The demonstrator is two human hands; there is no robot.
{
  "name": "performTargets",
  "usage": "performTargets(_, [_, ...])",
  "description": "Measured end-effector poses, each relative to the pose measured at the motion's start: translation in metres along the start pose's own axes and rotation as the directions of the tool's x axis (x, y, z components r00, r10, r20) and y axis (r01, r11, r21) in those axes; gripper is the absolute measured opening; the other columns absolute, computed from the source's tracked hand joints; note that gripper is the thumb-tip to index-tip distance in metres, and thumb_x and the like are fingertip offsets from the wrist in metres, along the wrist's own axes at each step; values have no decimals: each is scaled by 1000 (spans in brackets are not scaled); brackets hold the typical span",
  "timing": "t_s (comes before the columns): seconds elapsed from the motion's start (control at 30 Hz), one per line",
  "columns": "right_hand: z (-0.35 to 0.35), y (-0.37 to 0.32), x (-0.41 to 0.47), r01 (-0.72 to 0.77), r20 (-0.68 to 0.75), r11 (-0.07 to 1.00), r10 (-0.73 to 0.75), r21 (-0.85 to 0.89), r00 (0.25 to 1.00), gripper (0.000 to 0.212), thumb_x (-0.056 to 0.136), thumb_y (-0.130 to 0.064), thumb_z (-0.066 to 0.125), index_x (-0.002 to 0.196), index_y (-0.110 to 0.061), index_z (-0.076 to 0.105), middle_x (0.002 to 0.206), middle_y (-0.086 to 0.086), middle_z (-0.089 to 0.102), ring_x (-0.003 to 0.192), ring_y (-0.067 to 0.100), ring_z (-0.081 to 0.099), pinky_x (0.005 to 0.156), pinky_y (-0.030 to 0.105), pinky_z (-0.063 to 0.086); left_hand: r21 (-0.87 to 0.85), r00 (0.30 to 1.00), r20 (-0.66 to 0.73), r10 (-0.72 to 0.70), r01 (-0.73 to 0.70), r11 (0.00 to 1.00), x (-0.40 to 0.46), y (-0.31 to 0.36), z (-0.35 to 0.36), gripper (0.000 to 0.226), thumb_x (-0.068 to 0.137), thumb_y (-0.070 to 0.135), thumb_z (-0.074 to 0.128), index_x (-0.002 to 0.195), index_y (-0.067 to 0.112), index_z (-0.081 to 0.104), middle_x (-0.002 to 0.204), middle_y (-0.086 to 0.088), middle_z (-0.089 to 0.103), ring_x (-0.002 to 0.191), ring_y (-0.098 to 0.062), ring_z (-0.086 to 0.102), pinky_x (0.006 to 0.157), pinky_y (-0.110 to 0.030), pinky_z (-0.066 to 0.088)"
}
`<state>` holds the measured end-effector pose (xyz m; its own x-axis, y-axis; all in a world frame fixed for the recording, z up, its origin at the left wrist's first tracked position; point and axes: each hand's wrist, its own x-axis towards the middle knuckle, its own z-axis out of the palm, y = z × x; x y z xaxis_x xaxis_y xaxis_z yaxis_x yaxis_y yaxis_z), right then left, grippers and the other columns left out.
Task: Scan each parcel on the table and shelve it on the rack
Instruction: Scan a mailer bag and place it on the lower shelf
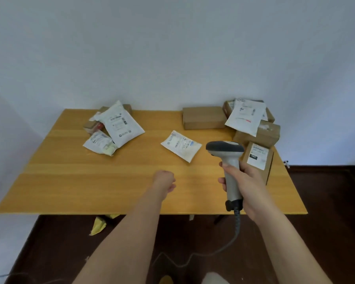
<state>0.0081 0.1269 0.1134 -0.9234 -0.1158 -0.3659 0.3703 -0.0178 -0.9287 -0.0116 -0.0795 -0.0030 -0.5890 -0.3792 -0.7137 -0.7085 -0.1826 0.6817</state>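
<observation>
gripping one upright barcode scanner [228, 160], nose pointing left, right hand [246, 187]; left hand [165, 181] fisted, holding nothing. one small white mailer [180, 148] lies diagonally mid-table [90, 181].

Smooth wooden table [70, 181], matt cardboard boxes [203, 117], glossy plastic mailers [121, 124], grey plastic scanner [225, 148]

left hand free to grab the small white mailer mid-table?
Probably yes. The left hand holds nothing, fingers curled, and bare table lies between it and the white mailer. The scanner sits off to the right.
</observation>
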Motion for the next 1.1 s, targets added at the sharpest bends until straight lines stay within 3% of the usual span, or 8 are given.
performTargets(0.17, [-2, -8, 78, -58, 18, 997, 59, -46, 998, 19, 94, -26, 67, 111, -17, 67, 87, 2, 69, 72, 14, 68, 66, 30, 54, 245, 975, 6, 220, -215, 945, 53, 31, 45, 14, 91, 11, 47, 97, 12, 59, 97, -5, 57, 77, -19, 51, 63, -27, 41])
performTargets(0.27, [0, -13, 134, -93, 75, 993, 98, -72, 992, 16, 94, -24, 66, 108, -17, 67, 83, 2, 65, 72, 15, 66, 65, 30, 53, 461, 950, 44, 310, -294, 837, 83, 47, 63, 35, 93, 18, 52, 127, 13, 55, 127, -1, 54, 108, -19, 55, 78, -24, 43])
performTargets(0.37, [-1, -21, 186, -134, 133, 985, 148, -107, 980, 16, 93, -26, 67, 108, -19, 68, 81, -3, 67, 71, 12, 68, 63, 26, 53, 658, 923, 65, 378, -325, 680, 113, 64, 77, 54, 94, 22, 54, 144, 13, 40, 155, -2, 30, 138, -23, 34, 106, -33, 34])
performTargets(0.5, [-9, -25, 243, -172, 151, 970, 198, -173, 968, 17, 92, -30, 68, 108, -24, 68, 88, -4, 69, 73, 10, 71, 63, 24, 54, 819, 933, 95, 347, -272, 506, 149, 86, 103, 69, 94, 24, 53, 154, 23, 19, 163, 9, 1, 146, -33, 10, 116, -44, 22])
performTargets(0.67, [-11, -17, 286, -224, 169, 942, 270, -251, 948, 13, 92, -30, 69, 105, -27, 67, 91, -4, 72, 67, 7, 71, 62, 24, 54, 887, 957, 130, 259, -229, 401, 178, 80, 121, 68, 98, 18, 46, 155, 33, 13, 163, 13, -1, 150, -27, -6, 120, -50, 0])
performTargets(0.73, [-9, -11, 292, -254, 178, 930, 306, -264, 935, 11, 91, -31, 69, 102, -30, 67, 88, -6, 72, 69, 8, 71, 64, 26, 56, 897, 974, 125, 188, -192, 397, 177, 58, 115, 61, 100, 23, 42, 155, 34, 16, 163, 15, 0, 151, -26, -4, 119, -52, -1])
performTargets(0.83, [-2, -7, 293, -285, 205, 910, 354, -301, 913, 12, 92, -31, 67, 104, -28, 67, 89, -2, 72, 74, 11, 69, 73, 32, 60, 894, 975, 75, 210, -159, 419, 164, 21, 101, 59, 100, 28, 42, 153, 36, 18, 162, 21, -1, 151, -21, -2, 119, -52, 0])
performTargets(1.1, [49, -11, 269, -268, 379, 897, 398, -352, 836, 15, 95, -27, 65, 108, -20, 65, 100, 5, 67, 66, 8, 66, 65, 26, 56, 872, 963, -76, 258, -62, 486, 129, -23, 52, 46, 99, 25, 46, 144, 28, 39, 159, 15, 20, 150, -19, 5, 121, -49, 1])
